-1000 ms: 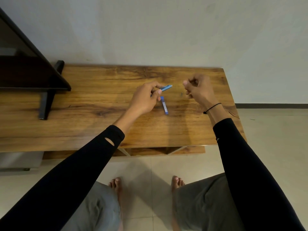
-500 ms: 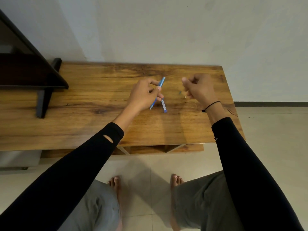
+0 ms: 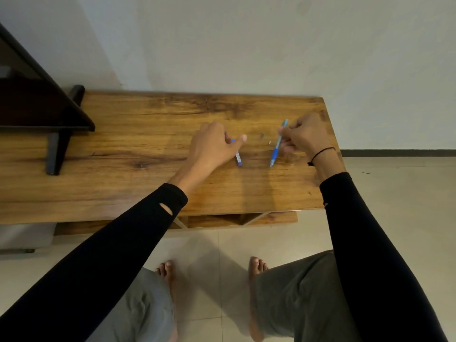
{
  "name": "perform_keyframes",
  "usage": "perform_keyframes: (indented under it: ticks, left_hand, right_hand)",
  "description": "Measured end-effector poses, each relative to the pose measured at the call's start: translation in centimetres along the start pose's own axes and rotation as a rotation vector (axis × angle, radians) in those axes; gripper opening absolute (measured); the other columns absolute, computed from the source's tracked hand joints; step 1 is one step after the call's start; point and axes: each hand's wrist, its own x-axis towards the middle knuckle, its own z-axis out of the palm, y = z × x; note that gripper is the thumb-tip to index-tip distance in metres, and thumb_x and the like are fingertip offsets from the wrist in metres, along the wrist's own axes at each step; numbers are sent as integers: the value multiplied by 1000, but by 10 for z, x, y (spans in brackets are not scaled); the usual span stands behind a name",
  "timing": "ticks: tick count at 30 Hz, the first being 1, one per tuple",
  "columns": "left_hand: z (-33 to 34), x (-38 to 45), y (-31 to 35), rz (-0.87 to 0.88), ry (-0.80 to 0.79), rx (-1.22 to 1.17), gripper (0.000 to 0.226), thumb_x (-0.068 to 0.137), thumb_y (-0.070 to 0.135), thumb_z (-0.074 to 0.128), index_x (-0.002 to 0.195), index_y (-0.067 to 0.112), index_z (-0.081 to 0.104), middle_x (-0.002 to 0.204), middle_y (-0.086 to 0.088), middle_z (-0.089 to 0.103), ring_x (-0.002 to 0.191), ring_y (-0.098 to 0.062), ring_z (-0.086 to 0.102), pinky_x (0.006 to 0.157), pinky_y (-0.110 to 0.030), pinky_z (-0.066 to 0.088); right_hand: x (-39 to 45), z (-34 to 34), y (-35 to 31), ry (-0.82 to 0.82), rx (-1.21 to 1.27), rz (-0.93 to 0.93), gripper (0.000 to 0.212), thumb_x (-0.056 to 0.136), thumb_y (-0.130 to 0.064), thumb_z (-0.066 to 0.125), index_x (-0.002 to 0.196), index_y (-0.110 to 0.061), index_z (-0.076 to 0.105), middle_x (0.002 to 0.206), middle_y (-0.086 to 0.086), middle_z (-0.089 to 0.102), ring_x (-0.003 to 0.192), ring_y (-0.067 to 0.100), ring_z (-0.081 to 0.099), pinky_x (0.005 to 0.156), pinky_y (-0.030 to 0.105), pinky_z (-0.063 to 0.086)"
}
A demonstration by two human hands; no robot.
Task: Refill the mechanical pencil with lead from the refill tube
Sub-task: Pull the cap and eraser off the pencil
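My right hand (image 3: 302,138) is shut on the blue mechanical pencil (image 3: 277,146). It holds the pencil by its upper part, tilted, with the tip down near the wooden table (image 3: 148,149). The refill tube (image 3: 238,159), small, blue and white, lies on the table left of the pencil. My left hand (image 3: 212,146) is over the tube's far end, with the thumb spread out and the fingers covering that end. Two tiny loose parts (image 3: 265,139) lie on the table between my hands.
A dark TV on a black stand (image 3: 56,149) takes up the table's left end. The table's right edge is close to my right wrist, and a white wall runs behind it. My knees and bare feet are below the front edge.
The pencil has passed from my left hand to my right hand. My left hand has dropped down onto the refill tube, which stays on the table.
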Motion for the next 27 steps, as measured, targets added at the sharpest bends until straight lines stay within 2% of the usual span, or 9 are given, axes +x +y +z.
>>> perform_keyframes:
  ticks: [3, 6, 9, 11, 14, 16, 21, 24, 27]
  left_hand:
    - [8, -4, -4, 9, -25, 198, 67, 98, 69, 62, 57, 21, 40, 49, 8, 36, 44, -12, 34, 53, -28, 35]
    - [18, -5, -2, -11, -60, 300, 66, 94, 75, 61, 63, 22, 40, 58, 5, 42, 52, -14, 41, 63, -33, 46]
    - [22, -3, 2, -22, -67, 305, 61, 94, 68, 67, 64, 23, 40, 60, 5, 43, 53, -14, 43, 65, -37, 48]
    - [20, 0, 3, -12, -58, 263, 51, 94, 50, 74, 62, 21, 47, 56, 5, 46, 53, -17, 52, 63, -36, 53]
    - [13, 1, 7, -15, -42, 256, 41, 86, 28, 77, 59, 20, 48, 55, 5, 48, 50, -13, 48, 49, -29, 34]
    - [8, -1, 9, 4, -42, 276, 37, 83, 24, 74, 57, 18, 48, 55, 5, 46, 50, -12, 43, 48, -28, 25]
    - [-1, 1, -2, 90, -64, 242, 37, 81, 28, 73, 50, 20, 52, 50, 2, 52, 61, -26, 56, 60, -35, 38]
    - [-9, 4, -9, 177, -42, 90, 33, 82, 36, 77, 57, 22, 60, 52, 8, 59, 54, -15, 58, 55, -30, 38]
    - [-19, 3, -12, 230, -64, -2, 20, 81, 37, 78, 69, 25, 67, 55, 14, 64, 52, 3, 60, 51, -20, 40]
  right_hand:
    - [7, -1, 15, -41, -54, 154, 25, 94, -16, 79, 77, -2, 67, 84, 26, 78, 63, 25, 77, 73, 42, 68]
    - [8, 8, 17, -51, -108, 208, 23, 92, -19, 81, 89, -3, 66, 82, 20, 78, 78, 30, 81, 81, 45, 68]
    - [10, 7, 15, -11, -254, 191, 34, 89, -36, 83, 91, -10, 61, 81, 12, 77, 72, 26, 76, 72, 38, 66]
    - [9, 5, 13, 78, -419, 109, 42, 88, -50, 80, 88, -12, 62, 81, 9, 72, 70, 24, 67, 61, 32, 55]
    - [3, 5, 6, 262, -418, -70, 44, 93, -49, 75, 72, -15, 57, 65, 1, 60, 57, 17, 54, 54, 27, 40]
    - [-4, 11, -3, 310, -358, -186, 37, 97, -40, 72, 74, -16, 57, 64, -3, 57, 57, 14, 53, 58, 28, 41]
    - [-22, 43, -22, -103, -138, -377, 7, 100, -9, 65, 102, -5, 70, 81, 10, 75, 73, 24, 75, 71, 48, 66]
    - [-27, 58, -25, -268, -104, -442, 14, 101, -2, 63, 113, -1, 71, 92, 16, 76, 74, 18, 76, 61, 37, 67]
    - [-27, 60, -27, -303, 6, -444, 9, 100, 2, 65, 104, 8, 71, 83, 16, 75, 66, 6, 75, 59, 22, 61]
